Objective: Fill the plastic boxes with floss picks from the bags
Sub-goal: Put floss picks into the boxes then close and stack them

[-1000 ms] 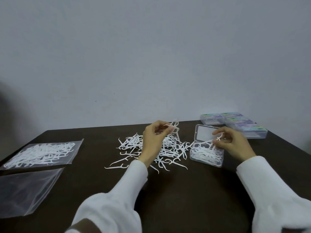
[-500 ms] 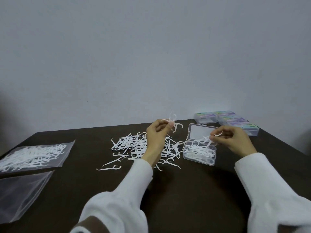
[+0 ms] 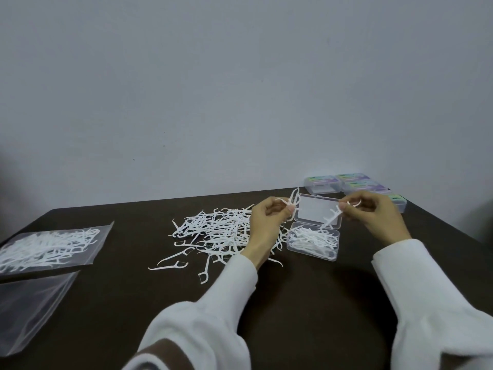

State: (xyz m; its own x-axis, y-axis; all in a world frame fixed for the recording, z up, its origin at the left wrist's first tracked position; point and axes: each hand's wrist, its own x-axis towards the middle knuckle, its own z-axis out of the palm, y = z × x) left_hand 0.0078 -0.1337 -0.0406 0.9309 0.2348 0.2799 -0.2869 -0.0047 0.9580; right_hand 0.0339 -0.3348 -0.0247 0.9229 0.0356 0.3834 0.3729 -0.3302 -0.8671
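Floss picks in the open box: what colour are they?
White, as the head view shows: floss picks in the clear open box.

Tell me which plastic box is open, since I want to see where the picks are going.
The clear box between the hands, lid raised and picks inside; the labelled boxes by the wall are shut.

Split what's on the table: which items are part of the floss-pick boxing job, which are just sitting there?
In the job:
open box, part filled
loose pick pile
full bag
left hand pinching picks
right hand pinching a pick over the box

Lying about:
empty bag
closed boxes at the far right edge
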